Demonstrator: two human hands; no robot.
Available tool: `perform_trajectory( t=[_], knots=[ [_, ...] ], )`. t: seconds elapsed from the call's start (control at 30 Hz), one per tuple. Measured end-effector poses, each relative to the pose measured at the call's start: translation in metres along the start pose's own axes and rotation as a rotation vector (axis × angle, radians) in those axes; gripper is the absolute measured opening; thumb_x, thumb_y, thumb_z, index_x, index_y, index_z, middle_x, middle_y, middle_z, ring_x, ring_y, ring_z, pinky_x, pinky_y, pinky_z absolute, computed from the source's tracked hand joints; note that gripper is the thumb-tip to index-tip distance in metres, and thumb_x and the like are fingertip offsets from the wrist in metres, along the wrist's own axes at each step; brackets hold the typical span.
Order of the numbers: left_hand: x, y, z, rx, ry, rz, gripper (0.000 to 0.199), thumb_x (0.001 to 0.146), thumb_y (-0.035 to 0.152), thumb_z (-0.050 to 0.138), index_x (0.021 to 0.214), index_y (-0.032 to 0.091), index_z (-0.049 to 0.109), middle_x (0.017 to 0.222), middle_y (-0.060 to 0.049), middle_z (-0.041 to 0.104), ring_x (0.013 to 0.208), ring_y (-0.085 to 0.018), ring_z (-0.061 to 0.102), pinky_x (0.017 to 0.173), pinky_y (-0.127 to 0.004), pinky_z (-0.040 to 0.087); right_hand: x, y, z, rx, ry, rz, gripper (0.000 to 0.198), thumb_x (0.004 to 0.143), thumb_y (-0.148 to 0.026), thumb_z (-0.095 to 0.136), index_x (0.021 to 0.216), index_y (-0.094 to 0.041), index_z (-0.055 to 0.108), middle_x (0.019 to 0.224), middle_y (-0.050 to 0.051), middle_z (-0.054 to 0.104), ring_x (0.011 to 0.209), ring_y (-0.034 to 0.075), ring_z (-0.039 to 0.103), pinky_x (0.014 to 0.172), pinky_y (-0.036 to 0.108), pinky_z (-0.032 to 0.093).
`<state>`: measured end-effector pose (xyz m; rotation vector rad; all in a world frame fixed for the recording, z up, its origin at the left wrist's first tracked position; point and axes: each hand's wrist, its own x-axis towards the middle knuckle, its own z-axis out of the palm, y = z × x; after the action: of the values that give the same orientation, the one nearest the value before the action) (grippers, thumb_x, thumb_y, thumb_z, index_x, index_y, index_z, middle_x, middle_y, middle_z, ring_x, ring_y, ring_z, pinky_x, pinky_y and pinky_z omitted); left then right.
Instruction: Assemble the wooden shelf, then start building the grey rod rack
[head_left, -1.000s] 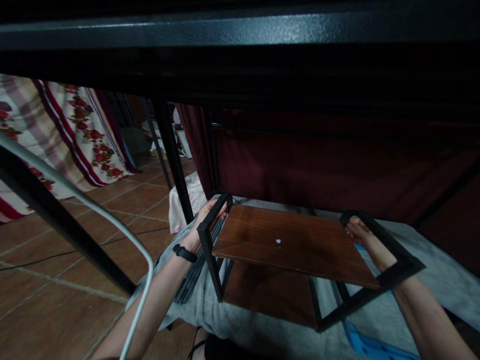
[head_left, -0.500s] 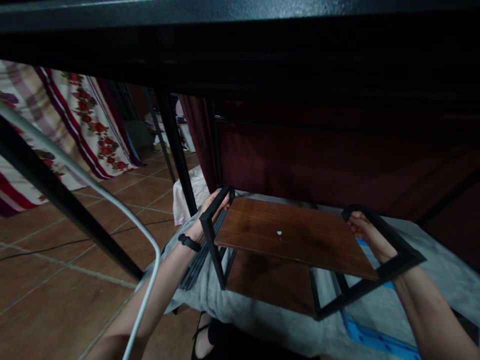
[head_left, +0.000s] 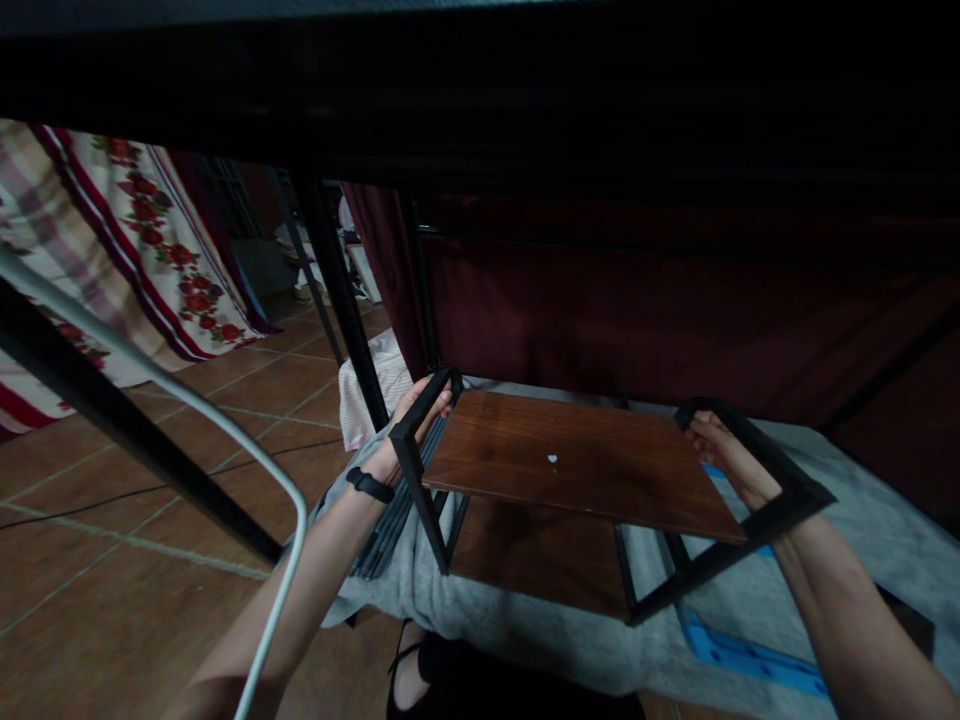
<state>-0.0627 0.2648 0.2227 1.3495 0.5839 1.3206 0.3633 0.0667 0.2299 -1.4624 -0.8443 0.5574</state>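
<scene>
Shelf unit [head_left: 585,465], two wooden boards between black end frames, is seen in the head view at five o'clock, over a grey blanket [head_left: 420,605]. Its left frame [head_left: 424,505] is gripped at ten o'clock by the fingers of the left hand [head_left: 407,405]; its right frame [head_left: 810,493] is gripped at three o'clock by those of the right hand [head_left: 726,452]. Dark rods [head_left: 390,540] are noted at eight o'clock of the unit, a blue item [head_left: 750,655] at four.

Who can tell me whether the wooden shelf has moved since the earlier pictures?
No, not visibly: the wooden shelf keeps its place against the black post to its left; both shift alike as the camera moves.
</scene>
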Motion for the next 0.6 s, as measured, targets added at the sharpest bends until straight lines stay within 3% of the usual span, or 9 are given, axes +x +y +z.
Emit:
perform_trajectory(
  t=[0.27,0.47,0.6],
  knots=[
    [-0.017,0.004,-0.010,0.136,0.047,-0.014,0.041,0.075,0.042,0.085,0.105,0.017,0.072,0.077,-0.001,0.067,0.066,-0.013,0.060,0.065,-0.026,0.050,-0.016,0.003,-0.015,0.086,-0.011,0.116,0.051,0.059,-0.057,0.090,0.091,-0.022,0.072,0.072,-0.001,0.065,0.055,0.010,0.055,0.048,0.021,0.052],
    [-0.082,0.030,-0.016,0.188,0.179,-0.166,0.035,0.069,0.047,0.087,0.084,0.017,0.077,0.082,-0.004,0.073,0.074,-0.017,0.063,0.066,-0.027,0.048,-0.072,0.019,-0.047,0.156,0.100,0.173,0.045,0.060,-0.050,0.093,0.090,-0.022,0.075,0.076,0.000,0.066,0.061,0.010,0.057,0.049,0.016,0.050],
    [-0.124,0.043,-0.011,0.078,0.309,-0.176,0.040,0.064,0.052,0.089,0.084,0.018,0.078,0.087,-0.005,0.076,0.082,-0.019,0.066,0.076,-0.029,0.052,-0.125,0.017,-0.047,0.278,0.098,0.192,0.035,0.067,-0.048,0.089,0.076,-0.021,0.069,0.066,-0.001,0.059,0.057,0.010,0.052,0.049,0.019,0.048]
  ],
)
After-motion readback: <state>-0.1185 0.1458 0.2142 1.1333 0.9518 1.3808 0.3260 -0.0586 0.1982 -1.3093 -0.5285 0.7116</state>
